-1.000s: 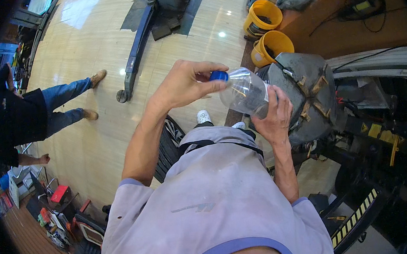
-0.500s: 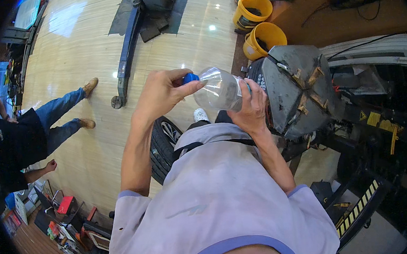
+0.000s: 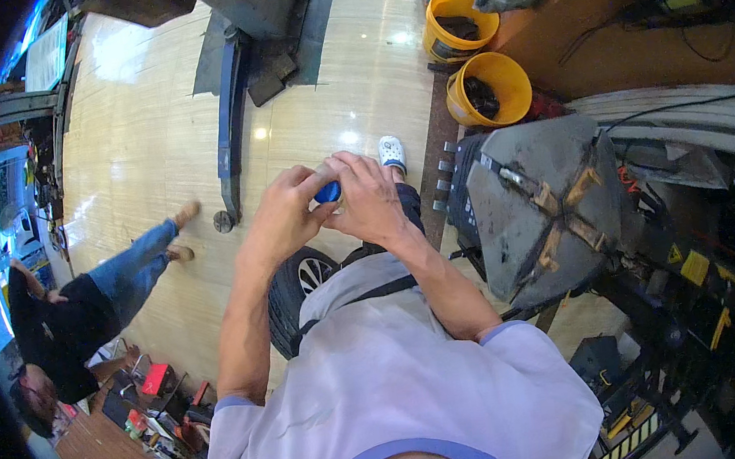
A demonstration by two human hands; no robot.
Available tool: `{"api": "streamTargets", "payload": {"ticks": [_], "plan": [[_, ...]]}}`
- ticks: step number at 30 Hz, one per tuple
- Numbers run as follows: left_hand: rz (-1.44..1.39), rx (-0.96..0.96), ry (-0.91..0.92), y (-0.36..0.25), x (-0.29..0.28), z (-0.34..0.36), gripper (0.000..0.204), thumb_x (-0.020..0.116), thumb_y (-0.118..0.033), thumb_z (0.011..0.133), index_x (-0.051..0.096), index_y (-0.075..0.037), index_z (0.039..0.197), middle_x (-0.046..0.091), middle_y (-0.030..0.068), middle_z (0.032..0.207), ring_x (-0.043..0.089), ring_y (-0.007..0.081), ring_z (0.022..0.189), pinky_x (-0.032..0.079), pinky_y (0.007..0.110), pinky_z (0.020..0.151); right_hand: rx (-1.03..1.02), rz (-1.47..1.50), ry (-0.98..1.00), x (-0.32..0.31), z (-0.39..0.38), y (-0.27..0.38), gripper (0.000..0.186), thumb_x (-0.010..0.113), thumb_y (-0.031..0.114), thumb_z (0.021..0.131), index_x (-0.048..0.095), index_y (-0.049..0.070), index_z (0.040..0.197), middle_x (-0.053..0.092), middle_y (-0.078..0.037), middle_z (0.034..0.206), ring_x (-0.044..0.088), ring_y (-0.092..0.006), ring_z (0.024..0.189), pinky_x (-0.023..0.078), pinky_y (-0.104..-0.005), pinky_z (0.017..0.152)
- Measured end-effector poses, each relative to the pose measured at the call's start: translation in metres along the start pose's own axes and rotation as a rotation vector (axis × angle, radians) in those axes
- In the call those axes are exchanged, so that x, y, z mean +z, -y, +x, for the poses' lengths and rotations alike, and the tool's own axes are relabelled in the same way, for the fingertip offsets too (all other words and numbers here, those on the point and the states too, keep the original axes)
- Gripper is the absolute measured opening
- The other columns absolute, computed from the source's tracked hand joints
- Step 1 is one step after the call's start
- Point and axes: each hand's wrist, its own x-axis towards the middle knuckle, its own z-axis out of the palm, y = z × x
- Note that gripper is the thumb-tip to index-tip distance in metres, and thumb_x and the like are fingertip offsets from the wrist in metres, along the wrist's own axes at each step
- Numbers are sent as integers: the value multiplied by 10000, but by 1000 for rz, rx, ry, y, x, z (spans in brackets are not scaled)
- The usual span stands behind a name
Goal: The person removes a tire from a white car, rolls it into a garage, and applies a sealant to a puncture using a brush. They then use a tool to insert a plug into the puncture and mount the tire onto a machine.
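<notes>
The left hand (image 3: pixel 282 213) and the right hand (image 3: pixel 372 201) curl together around a blue-capped bottle (image 3: pixel 327 193), both grasping it, its body mostly hidden behind their fingers. They hold it before the waist, above the pale floor (image 3: pixel 353 63), with a tyre (image 3: pixel 279 307) standing just below and a yellow bucket (image 3: pixel 513 83) off to the right.

Highlights are glinting on glossy floor (image 3: pixel 155 135), glare is spreading upper left, bluish light is entering far left, right-hand machinery (image 3: pixel 648 291) is sinking into shadow, co-worker's shoes (image 3: pixel 187 214) are blurring, outer edges are curving
</notes>
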Motion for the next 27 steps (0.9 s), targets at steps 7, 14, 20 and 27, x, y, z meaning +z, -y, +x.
{"api": "streamTargets", "payload": {"ticks": [7, 14, 20, 27], "plan": [[-222, -325, -47, 76, 48, 109, 614, 829, -167, 884, 587, -66, 1439, 707, 195, 1212, 711, 310, 1053, 577, 406, 896, 218, 39, -7, 35, 100, -121, 517, 836, 322, 764, 693, 111, 1214, 646, -147, 1291, 610, -371, 1185, 493, -515, 1006], [-603, -872, -189, 167, 223, 59, 547, 742, -118, 964, 555, 38, 1453, 741, 130, 1082, 704, 165, 943, 569, 315, 868, 770, 33, -257, 119, 146, -372, 619, 877, 384, 760, 692, 15, 1222, 640, -232, 1275, 603, -396, 1222, 482, -487, 1074], [-1122, -1123, -48, 194, 381, 40, 553, 746, -122, 973, 554, -19, 1481, 729, 72, 1060, 664, 112, 913, 558, 287, 858, 920, -64, -392, 198, 163, -571, 424, 877, 377, 815, 707, 29, 988, 719, -129, 868, 684, -293, 823, 519, -452, 800], [-1175, -724, 425, 222, 433, 78, 498, 781, -217, 929, 641, -56, 1379, 709, 113, 986, 697, 265, 916, 575, 372, 863, 800, -100, -722, 175, 182, -762, 508, 849, 340, 891, 613, 19, 1206, 710, -110, 1092, 692, -218, 887, 613, -375, 695]]}}
